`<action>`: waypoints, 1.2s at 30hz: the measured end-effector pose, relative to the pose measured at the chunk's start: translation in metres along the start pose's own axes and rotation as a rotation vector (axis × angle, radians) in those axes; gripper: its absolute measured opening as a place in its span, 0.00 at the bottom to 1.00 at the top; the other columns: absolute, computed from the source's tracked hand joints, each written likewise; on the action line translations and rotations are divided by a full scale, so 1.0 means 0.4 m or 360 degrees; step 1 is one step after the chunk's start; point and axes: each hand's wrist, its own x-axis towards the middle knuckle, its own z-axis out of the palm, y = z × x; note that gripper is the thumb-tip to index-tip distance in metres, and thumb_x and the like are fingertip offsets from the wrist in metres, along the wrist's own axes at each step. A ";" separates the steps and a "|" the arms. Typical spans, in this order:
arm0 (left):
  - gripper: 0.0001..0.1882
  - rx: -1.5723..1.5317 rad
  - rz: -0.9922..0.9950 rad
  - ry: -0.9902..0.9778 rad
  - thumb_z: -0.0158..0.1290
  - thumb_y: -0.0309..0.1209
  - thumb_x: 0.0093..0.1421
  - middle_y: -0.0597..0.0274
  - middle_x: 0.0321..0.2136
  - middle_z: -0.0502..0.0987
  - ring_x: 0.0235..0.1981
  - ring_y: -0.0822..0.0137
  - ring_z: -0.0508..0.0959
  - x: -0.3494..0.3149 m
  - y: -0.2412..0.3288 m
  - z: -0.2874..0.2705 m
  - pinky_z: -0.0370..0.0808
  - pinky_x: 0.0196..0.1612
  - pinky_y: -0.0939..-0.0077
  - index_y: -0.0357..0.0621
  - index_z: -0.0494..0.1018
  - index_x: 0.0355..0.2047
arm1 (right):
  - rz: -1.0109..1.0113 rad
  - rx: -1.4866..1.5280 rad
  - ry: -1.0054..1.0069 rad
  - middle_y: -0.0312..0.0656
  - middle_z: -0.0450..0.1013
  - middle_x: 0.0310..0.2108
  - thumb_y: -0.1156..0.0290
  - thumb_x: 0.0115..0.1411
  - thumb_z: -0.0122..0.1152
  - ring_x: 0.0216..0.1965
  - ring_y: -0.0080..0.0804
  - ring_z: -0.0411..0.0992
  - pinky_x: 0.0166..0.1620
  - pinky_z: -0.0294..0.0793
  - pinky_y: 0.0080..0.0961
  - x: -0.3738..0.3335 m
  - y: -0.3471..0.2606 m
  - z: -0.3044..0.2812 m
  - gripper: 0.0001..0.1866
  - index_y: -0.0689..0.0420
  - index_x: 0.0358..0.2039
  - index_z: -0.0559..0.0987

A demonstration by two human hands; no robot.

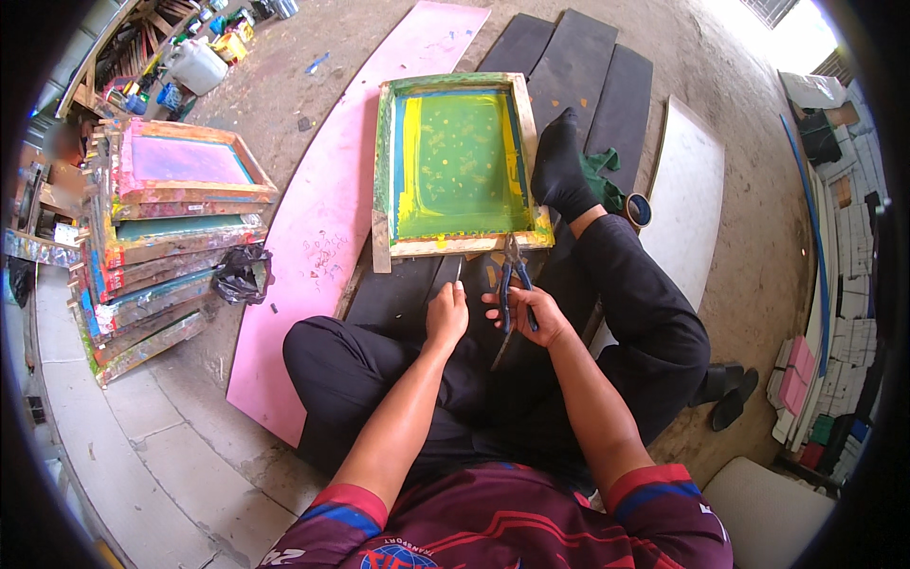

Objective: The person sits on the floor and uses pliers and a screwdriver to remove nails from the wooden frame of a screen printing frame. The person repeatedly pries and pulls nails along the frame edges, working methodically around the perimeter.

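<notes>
A wooden screen-printing frame (457,166) with green and yellow mesh is lying flat on dark boards (578,66) just ahead of both hands, its long axis running away from the person and its near rail facing them. The right hand (531,316) is wrapping closed around blue-handled pliers (513,282), whose long axis is pointing forward so the nose is reaching that near rail. The left hand (446,316), just beside the right and slightly farther from the rail, is curling loosely; whether it is pinching anything cannot be told.
</notes>
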 end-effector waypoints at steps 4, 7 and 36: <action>0.23 0.0030 -0.0010 0.0010 0.40 0.46 0.75 0.36 0.30 0.79 0.37 0.31 0.78 0.000 0.013 0.011 0.71 0.38 0.38 0.39 0.72 0.33 | 0.0031 0.0173 -0.0076 0.54 0.78 0.51 0.63 0.74 0.46 0.43 0.47 0.80 0.45 0.79 0.46 0.007 0.012 -0.025 0.18 0.56 0.59 0.69; 0.24 0.0007 0.0016 0.0018 0.39 0.46 0.75 0.36 0.30 0.79 0.37 0.31 0.78 0.002 0.017 0.018 0.71 0.38 0.38 0.39 0.72 0.33 | 0.0104 0.0376 -0.0092 0.48 0.79 0.42 0.59 0.74 0.47 0.35 0.40 0.77 0.40 0.77 0.42 0.014 0.026 -0.034 0.18 0.55 0.56 0.72; 0.22 -0.1110 -0.0395 -0.0262 0.54 0.47 0.71 0.61 0.26 0.77 0.09 0.76 0.67 0.052 0.060 -0.097 0.63 0.10 0.79 0.36 0.75 0.36 | -0.0357 -0.1414 0.0637 0.35 0.70 0.22 0.61 0.70 0.59 0.17 0.22 0.68 0.21 0.69 0.26 0.038 0.107 0.051 0.13 0.58 0.37 0.74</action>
